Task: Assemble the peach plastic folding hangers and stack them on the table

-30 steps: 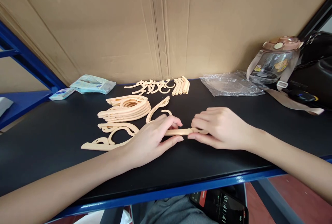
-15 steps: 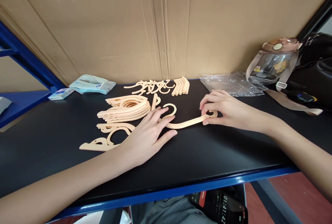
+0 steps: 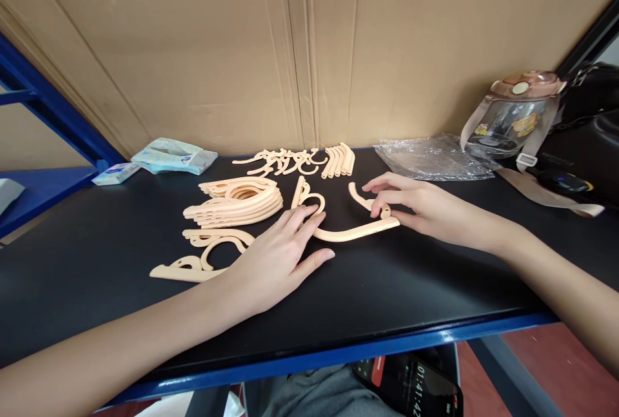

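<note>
Beige plastic hanger pieces lie on the black table (image 3: 387,288). My left hand (image 3: 275,259) rests with spread fingers, its fingertips touching a hook piece (image 3: 316,201) and the near end of a long curved arm piece (image 3: 358,232). At the right end of that arm, my right hand (image 3: 416,205) pinches a small curved piece (image 3: 358,196) between thumb and fingers. Left of my left hand are a stack of hanger pieces (image 3: 235,211) and two looser pieces, one of them a straight-edged arm (image 3: 176,272) partly under my forearm.
Small hooks (image 3: 285,162) and short arm pieces (image 3: 338,159) lie at the back against cardboard (image 3: 217,49). Tissue packs (image 3: 171,155) are back left. Clear plastic bag (image 3: 430,156), strapped bottle (image 3: 512,120) and black bag (image 3: 590,133) stand right. A phone (image 3: 416,385) is below the edge.
The small curved piece at my right hand has turned so its end points up and left, off the arm's end. The hook piece by my left fingers has tilted and shifted slightly.
</note>
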Available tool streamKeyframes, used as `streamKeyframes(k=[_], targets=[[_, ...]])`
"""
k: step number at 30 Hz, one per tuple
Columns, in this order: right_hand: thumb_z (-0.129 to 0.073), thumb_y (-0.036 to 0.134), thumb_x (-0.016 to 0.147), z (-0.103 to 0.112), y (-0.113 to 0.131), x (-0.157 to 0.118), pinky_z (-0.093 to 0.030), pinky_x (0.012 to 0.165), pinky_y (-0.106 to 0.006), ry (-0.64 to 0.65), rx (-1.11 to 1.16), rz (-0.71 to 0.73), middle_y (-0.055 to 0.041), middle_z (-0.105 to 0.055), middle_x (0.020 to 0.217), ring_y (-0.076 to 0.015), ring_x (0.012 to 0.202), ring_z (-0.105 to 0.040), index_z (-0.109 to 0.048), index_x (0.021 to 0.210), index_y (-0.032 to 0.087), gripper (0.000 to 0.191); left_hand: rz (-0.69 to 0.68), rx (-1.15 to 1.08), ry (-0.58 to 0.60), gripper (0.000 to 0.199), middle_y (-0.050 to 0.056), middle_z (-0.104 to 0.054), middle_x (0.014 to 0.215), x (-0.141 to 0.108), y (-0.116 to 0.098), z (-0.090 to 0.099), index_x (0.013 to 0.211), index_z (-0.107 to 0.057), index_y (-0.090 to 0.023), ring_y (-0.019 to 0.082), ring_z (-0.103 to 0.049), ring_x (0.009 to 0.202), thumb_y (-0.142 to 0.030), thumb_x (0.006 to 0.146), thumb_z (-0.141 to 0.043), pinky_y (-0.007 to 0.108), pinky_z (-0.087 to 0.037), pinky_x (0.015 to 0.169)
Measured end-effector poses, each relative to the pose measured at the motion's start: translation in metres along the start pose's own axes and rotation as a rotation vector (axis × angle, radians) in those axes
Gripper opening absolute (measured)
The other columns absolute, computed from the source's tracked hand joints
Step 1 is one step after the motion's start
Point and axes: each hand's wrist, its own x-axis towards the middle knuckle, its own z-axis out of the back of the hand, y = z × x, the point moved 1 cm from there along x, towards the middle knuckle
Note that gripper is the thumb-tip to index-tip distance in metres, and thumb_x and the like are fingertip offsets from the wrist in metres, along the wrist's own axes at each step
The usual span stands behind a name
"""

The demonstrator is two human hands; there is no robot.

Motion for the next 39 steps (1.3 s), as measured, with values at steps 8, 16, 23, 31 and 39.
streamKeyframes(k=[8, 16, 23, 31, 39], targets=[[-0.043, 0.017, 0.094, 0.002, 0.005, 0.003, -0.048, 0.082, -0.029, 0.027, 0.098, -0.057, -0.0041, -0.064, 0.11, -0.016, 0.097, -0.062, -0.057, 0.117, 0.023, 0.027, -0.002, 0.043, 0.004, 0.053, 0.012, -0.041, 0.15, 0.0, 0.002, -0.002, 0.146, -0.041, -0.013, 0.026, -0.043, 0.137, -0.045, 0.103, -0.034, 0.043, -0.038, 0.115], [-0.036, 0.016, 0.097, 0.008, 0.023, 0.003, -0.047, 0.081, -0.026, 0.111, 0.298, -0.06, -0.0014, -0.07, 0.1, -0.0131, 0.089, -0.063, -0.065, 0.105, 0.02, 0.031, -0.027, 0.057, -0.07, 0.044, 0.011, -0.044, 0.148, 0.0, 0.003, -0.003, 0.143, -0.045, -0.016, 0.025, -0.047, 0.134, -0.032, 0.104, -0.034, 0.041, -0.041, 0.114], [-0.068, 0.046, 0.085, 0.009, 0.03, 0.004, -0.044, 0.076, -0.026, 0.146, 0.3, -0.084, -0.0005, -0.068, 0.101, -0.0152, 0.088, -0.061, -0.065, 0.104, 0.022, 0.031, -0.036, 0.096, -0.079, 0.045, 0.011, -0.045, 0.148, 0.0, 0.003, -0.003, 0.143, -0.045, -0.014, 0.026, -0.049, 0.132, -0.033, 0.102, -0.039, 0.042, -0.044, 0.111], [-0.054, 0.013, 0.086, 0.001, 0.014, 0.003, -0.044, 0.082, -0.03, 0.096, 0.065, -0.025, -0.0025, -0.062, 0.104, -0.0169, 0.094, -0.056, -0.06, 0.114, 0.022, 0.03, -0.032, 0.085, -0.053, 0.044, 0.01, -0.047, 0.145, 0.001, 0.001, -0.001, 0.14, -0.046, -0.013, 0.024, -0.051, 0.129, -0.034, 0.102, -0.04, 0.039, -0.048, 0.107], [-0.037, 0.001, 0.084, -0.001, -0.014, 0.001, -0.04, 0.087, -0.039, -0.041, -0.204, 0.039, -0.0057, -0.062, 0.107, -0.0214, 0.101, -0.052, -0.059, 0.09, 0.02, 0.03, -0.137, 0.093, -0.107, 0.04, 0.01, -0.049, 0.141, 0.001, 0.0, 0.001, 0.138, -0.046, -0.012, 0.023, -0.048, 0.13, -0.028, 0.102, -0.042, 0.038, -0.042, 0.112]])
